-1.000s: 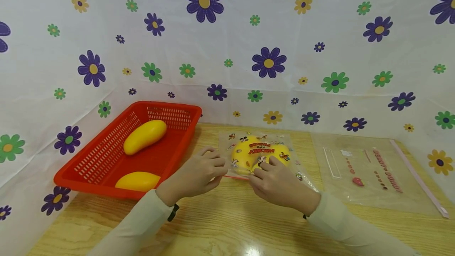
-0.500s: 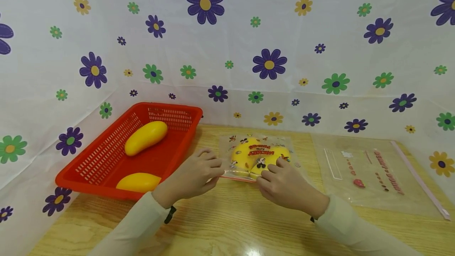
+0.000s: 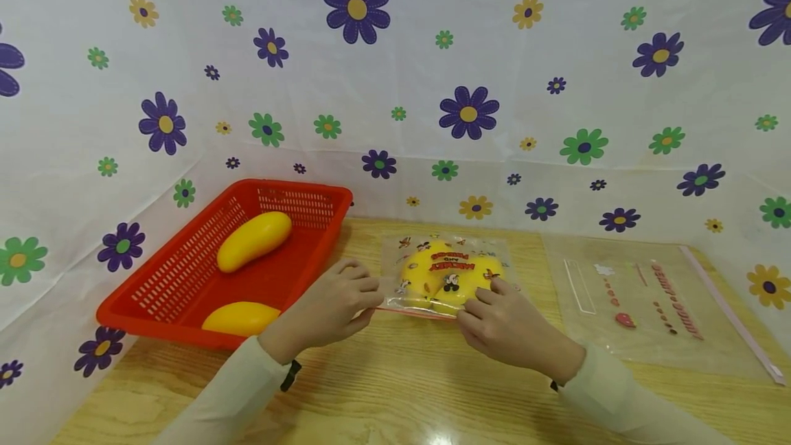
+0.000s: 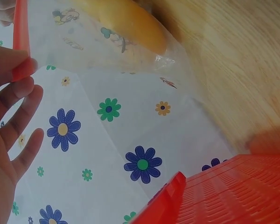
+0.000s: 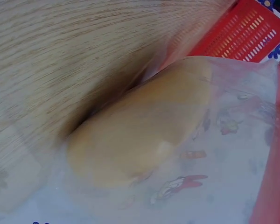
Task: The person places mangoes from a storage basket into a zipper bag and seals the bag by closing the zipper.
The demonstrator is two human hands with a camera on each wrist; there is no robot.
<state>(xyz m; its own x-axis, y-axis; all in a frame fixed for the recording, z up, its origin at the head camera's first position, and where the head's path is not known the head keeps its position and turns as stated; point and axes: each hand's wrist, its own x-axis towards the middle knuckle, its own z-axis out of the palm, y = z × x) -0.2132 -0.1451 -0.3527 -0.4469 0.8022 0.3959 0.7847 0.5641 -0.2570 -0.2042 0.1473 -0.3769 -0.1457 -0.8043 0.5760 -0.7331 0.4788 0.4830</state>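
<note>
A clear printed bag [image 3: 395, 263] with a red strip along its near edge lies on the table, two yellow mango-like pieces [image 3: 472, 272] inside it. My left hand [image 3: 334, 304] pinches the strip's left end between thumb and finger; the left wrist view shows the red end [image 4: 24, 70] in that pinch, other fingers spread. My right hand [image 3: 516, 328] has its fingers curled at the strip's right part, near the bag's right corner. In the right wrist view a yellow piece [image 5: 140, 130] shows through the film, beside the red strip [image 5: 272, 186].
On the left stands a red basket [image 3: 185, 338] holding two yellow pieces, one long [image 3: 255, 241] and one near its front rim [image 3: 241, 318]. A flat clear bag [image 3: 581, 335] with a pink strip lies on the right. Behind hangs a flowered white cloth [image 3: 395, 53].
My right hand has moved right along the bag's red edge, uncovering more of it. My left hand has shifted slightly left and stays at the left end.
</note>
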